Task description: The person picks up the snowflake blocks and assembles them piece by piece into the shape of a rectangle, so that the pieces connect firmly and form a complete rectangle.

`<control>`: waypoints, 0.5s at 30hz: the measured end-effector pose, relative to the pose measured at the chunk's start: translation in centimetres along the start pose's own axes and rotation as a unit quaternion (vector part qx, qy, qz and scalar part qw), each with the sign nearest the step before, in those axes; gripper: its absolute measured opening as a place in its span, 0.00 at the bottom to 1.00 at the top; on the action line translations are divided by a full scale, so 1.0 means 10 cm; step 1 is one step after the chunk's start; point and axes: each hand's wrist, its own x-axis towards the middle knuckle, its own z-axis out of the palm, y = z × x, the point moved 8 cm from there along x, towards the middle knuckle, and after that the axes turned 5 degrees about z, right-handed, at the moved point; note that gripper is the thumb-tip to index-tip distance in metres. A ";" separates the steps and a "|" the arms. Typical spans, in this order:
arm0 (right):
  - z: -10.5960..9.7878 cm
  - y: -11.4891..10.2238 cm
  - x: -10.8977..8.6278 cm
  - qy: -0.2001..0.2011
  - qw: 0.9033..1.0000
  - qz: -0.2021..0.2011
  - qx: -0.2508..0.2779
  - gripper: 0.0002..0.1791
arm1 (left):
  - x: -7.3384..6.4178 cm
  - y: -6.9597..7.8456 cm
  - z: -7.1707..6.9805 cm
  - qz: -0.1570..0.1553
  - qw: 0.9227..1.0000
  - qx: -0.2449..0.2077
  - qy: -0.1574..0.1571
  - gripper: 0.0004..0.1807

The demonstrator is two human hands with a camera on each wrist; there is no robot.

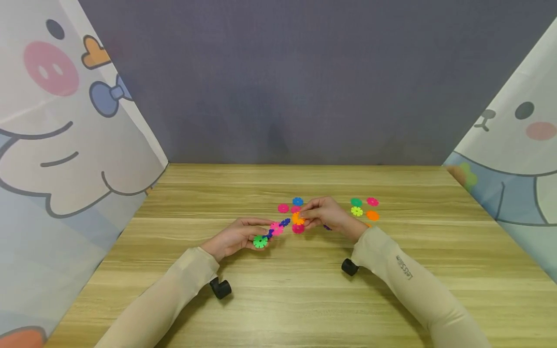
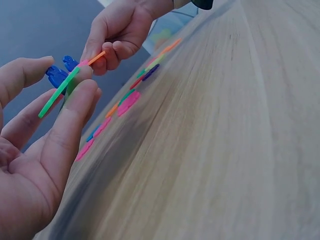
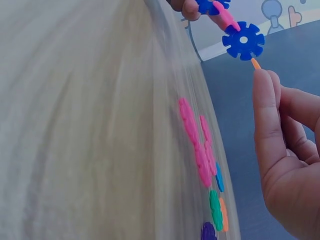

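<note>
My left hand (image 1: 237, 238) holds a short chain of slotted plastic discs: a green disc (image 1: 260, 241), a blue one, a pink disc (image 1: 276, 228) and a blue disc (image 3: 243, 41) at the far end. Thumb and fingers pinch the chain near its green end, as the left wrist view shows. Between its thumb and fingertips my right hand (image 1: 326, 213) pinches an orange disc (image 2: 96, 58), mostly covered in the right wrist view. Its edge is right beside the end blue disc; whether they interlock I cannot tell.
Loose discs lie flat on the wooden table (image 1: 278, 299): a blue disc (image 1: 298, 201) and several pink ones near the hands. Farther right are a teal disc (image 1: 356, 202), a yellow disc (image 1: 357, 211) and another orange disc (image 1: 372, 215). A grey panel (image 1: 278, 87) stands behind.
</note>
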 end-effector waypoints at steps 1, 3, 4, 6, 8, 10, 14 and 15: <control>0.01 0.00 0.00 0.000 1.000 0.003 0.001 0.09 | 0.00 0.00 0.01 0.000 1.000 -0.001 -0.001 0.24; 0.01 0.00 -0.01 0.001 1.000 0.007 0.001 0.09 | 0.00 0.00 0.01 0.000 1.000 -0.001 -0.003 0.24; 0.01 0.00 -0.01 0.002 1.000 0.009 0.000 0.09 | 0.00 0.00 0.02 0.000 1.000 -0.001 -0.003 0.24; 0.01 0.00 0.00 0.004 1.000 0.012 -0.001 0.09 | 0.00 0.00 0.03 -0.001 1.000 -0.002 -0.004 0.25; 0.02 0.00 0.00 0.003 1.000 0.013 -0.001 0.09 | 0.01 0.00 0.03 -0.001 1.000 -0.002 -0.006 0.25; 0.02 0.00 0.00 -0.001 1.000 0.012 -0.003 0.08 | 0.01 0.00 0.03 -0.003 1.000 -0.003 -0.007 0.25; 0.04 0.00 0.00 -0.009 1.000 0.008 -0.015 0.08 | 0.01 -0.01 0.04 -0.005 1.000 -0.005 -0.010 0.25; 0.05 0.00 0.00 -0.011 1.000 0.007 -0.019 0.08 | 0.01 -0.01 0.04 -0.006 1.000 -0.006 -0.010 0.25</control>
